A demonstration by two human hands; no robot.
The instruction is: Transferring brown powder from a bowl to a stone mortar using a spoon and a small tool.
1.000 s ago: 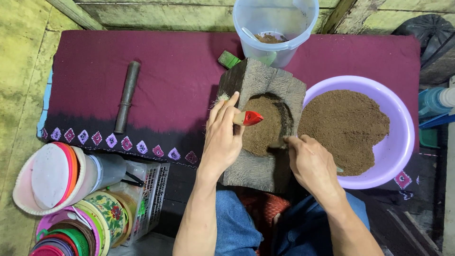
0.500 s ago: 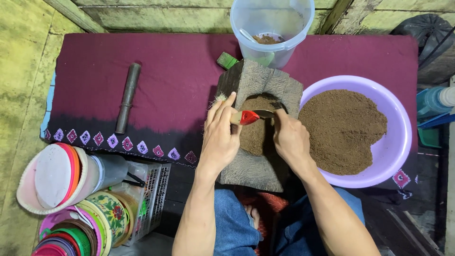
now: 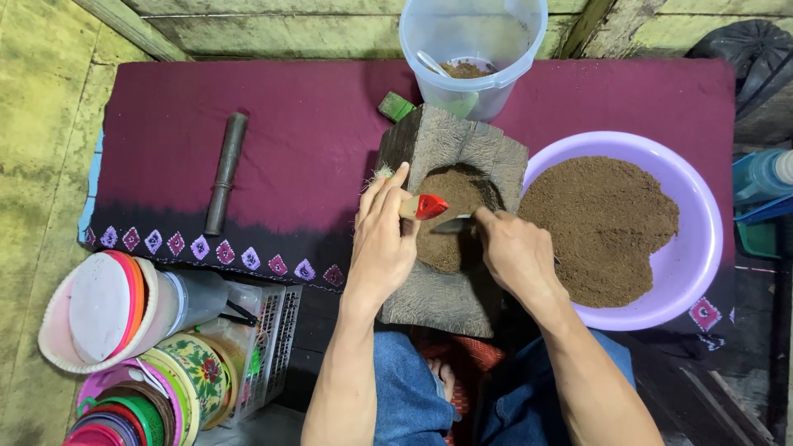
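Note:
A grey wooden block (image 3: 471, 144) with a hollow full of brown powder (image 3: 446, 215) stands on the maroon cloth in front of me. My left hand (image 3: 382, 239) rests on the block's left side and holds a small brush with a red-tipped handle (image 3: 428, 206). My right hand (image 3: 514, 252) grips a dark metal spoon (image 3: 450, 225) whose end lies in the powder in the hollow. The two hands nearly meet over the hollow.
A purple basin (image 3: 694, 256) heaped with the same brown powder sits at the right. A clear plastic bucket (image 3: 472, 49) with a spoon stands behind the block. A dark pestle (image 3: 225, 172) lies at the left. Stacked colourful plastic lids (image 3: 124, 363) and a basket sit at the lower left.
My right hand moved up and left from the block's lower right edge to the hollow, bringing the spoon into the powder. My left hand stayed on the block with the brush.

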